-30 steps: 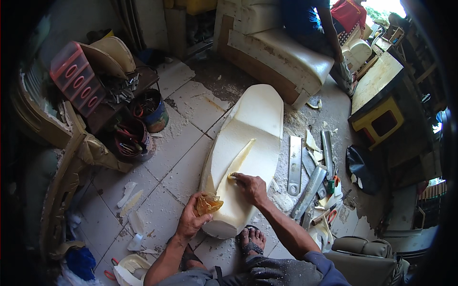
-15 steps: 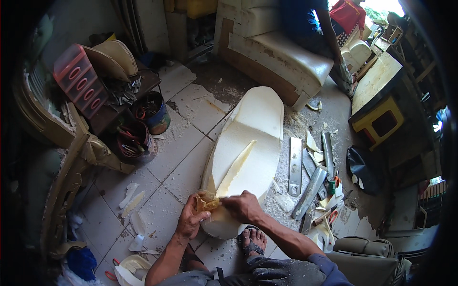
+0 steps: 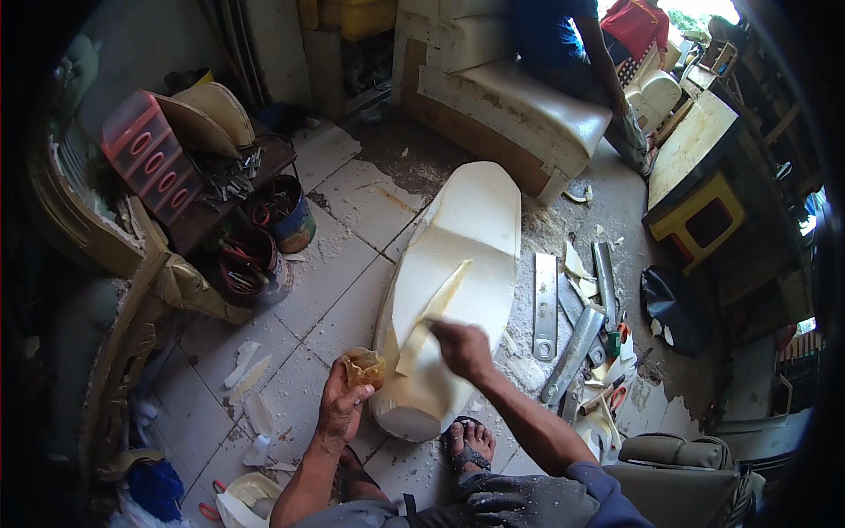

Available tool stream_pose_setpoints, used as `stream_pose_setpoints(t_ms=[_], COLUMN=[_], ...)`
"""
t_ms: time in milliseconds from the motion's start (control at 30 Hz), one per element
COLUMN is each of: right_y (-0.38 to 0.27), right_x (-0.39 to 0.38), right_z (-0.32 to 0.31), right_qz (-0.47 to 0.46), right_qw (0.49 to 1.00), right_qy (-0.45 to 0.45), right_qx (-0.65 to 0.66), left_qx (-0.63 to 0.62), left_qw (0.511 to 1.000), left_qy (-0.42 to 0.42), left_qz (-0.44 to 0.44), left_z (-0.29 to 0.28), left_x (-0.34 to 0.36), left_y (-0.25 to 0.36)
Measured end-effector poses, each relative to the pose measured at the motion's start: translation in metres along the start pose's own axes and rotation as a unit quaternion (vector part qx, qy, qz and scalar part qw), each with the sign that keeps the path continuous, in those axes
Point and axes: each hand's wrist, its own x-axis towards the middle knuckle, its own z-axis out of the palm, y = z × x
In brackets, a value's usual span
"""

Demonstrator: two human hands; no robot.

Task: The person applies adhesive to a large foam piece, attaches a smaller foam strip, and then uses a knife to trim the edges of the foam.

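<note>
A motorcycle seat-shaped block of white foam (image 3: 462,304) lies lengthwise in front of me, its near end close to my feet. Along its left half runs a narrow, pale yellow tapering strip (image 3: 422,339). My left hand (image 3: 341,407) is wrapped round a small translucent cup (image 3: 364,368) crusted with amber residue, just left of the foam's near end. Over the middle of the block is my right hand (image 3: 462,349), closed and slightly blurred, its fingertips beside the strip. What those fingers grip is too small and smeared to name.
Right of the block lie flat metal bars (image 3: 545,308), foam scraps and orange-handled scissors (image 3: 617,399). Tool buckets (image 3: 286,216) and a red plastic rack (image 3: 151,158) stand at left. A person (image 3: 554,40) sits on a cream upholstered bench (image 3: 537,106) at the back.
My right hand has moved from the cup up and right, over the foam beside the strip. The left hand with the cup has shifted slightly left and away from the foam.
</note>
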Motion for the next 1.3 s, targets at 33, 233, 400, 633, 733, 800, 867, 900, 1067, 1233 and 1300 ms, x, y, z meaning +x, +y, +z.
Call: stream_pose_setpoints(t_ms=[33,233,400,633,733,800,867,900,1067,1233,1300], right_y=[0.008,0.007,0.044,0.102,0.106,0.073,0.063,0.060,0.033,0.042,0.045], right_x=[0.010,0.000,0.032,0.046,0.032,0.027,0.021,0.016,-0.015,0.010,0.041], right_z=[-0.004,0.028,0.015,0.014,0.018,0.008,0.010,0.009,0.011,0.001,-0.004], right_qz=[0.095,-0.070,0.115,0.122,0.082,0.083,0.063,0.054,-0.041,0.059,0.082], right_qw=[0.995,0.983,0.989,0.979,0.984,0.981,0.986,0.987,0.991,0.997,0.991], right_qy=[0.033,-0.135,0.087,0.076,0.063,0.011,-0.011,-0.021,-0.079,-0.047,0.078], right_qx=[0.015,-0.103,0.016,-0.146,-0.143,-0.172,-0.157,-0.151,-0.102,0.000,-0.069], left_qx=[0.002,0.005,0.005,0.015,0.012,0.012,0.008,0.008,0.011,0.013,0.013], left_qw=[1.000,1.000,1.000,1.000,1.000,1.000,1.000,1.000,1.000,1.000,1.000], left_qy=[0.002,0.015,0.022,0.020,0.016,0.018,0.022,0.021,0.016,0.017,0.018], left_qz=[0.001,0.000,-0.002,0.002,-0.003,-0.004,-0.005,-0.007,-0.005,-0.002,-0.002], left_z=[0.002,0.000,0.001,-0.005,-0.002,-0.005,-0.007,-0.006,-0.003,-0.006,-0.007], left_x=[-0.002,-0.005,-0.011,-0.008,-0.007,-0.006,-0.006,-0.005,-0.003,-0.004,-0.007], left_y=[0.001,0.007,0.016,0.012,0.011,0.011,0.010,0.010,0.010,0.012,0.011])
